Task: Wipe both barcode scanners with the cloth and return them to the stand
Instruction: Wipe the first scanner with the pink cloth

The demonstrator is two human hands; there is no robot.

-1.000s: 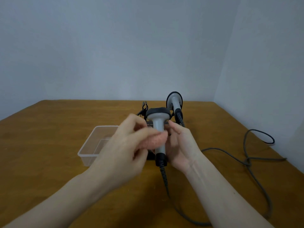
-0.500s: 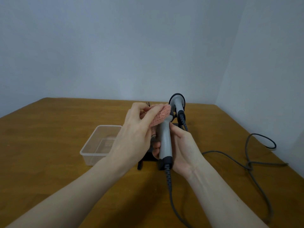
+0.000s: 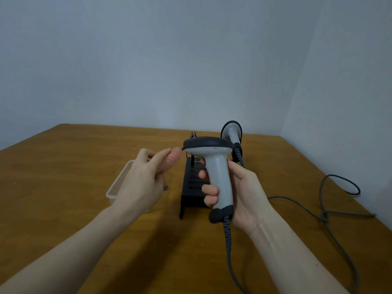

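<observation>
Above the black slotted stand [image 3: 192, 187], the right hand [image 3: 244, 196] has its fingers wrapped round the handle of the grey corded barcode scanner with the dark head [image 3: 214, 164], held upright. The left hand [image 3: 144, 181] pinches the bunched pink cloth [image 3: 169, 161] just beside the head's left edge. To wipe well, I'd press the cloth flat and sweep round the head while turning the handle. The second grey scanner [image 3: 231, 132] sits behind, half hidden; the clear plastic tub [image 3: 115, 187] is mostly covered

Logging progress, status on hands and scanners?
Right hand grips scanner upright. Left hand pinches cloth at its head. Second scanner on stand.
</observation>
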